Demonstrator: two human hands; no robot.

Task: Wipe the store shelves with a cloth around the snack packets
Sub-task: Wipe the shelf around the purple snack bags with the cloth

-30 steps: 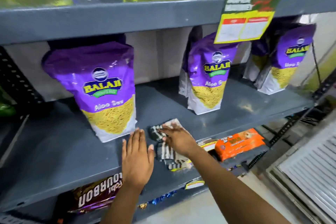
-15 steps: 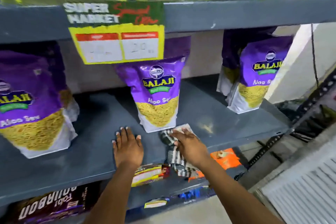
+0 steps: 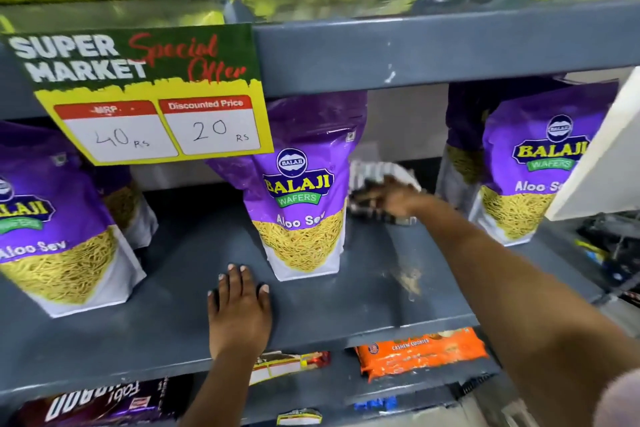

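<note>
Deep behind purple snack packets (image 3: 304, 191), right hand (image 3: 391, 199) presses cloth (image 3: 377, 172) on shelf (image 3: 173, 288).

Right hand (image 3: 391, 199) reaches deep into the grey shelf (image 3: 173, 288), right of centre frame, pressing a striped cloth (image 3: 374, 173) just beside the middle purple Aloo Sev packet (image 3: 301, 191). Left hand (image 3: 240, 308) flat, palm down, near shelf front edge, lower centre. Price sign (image 3: 152, 94) upper left.
</note>
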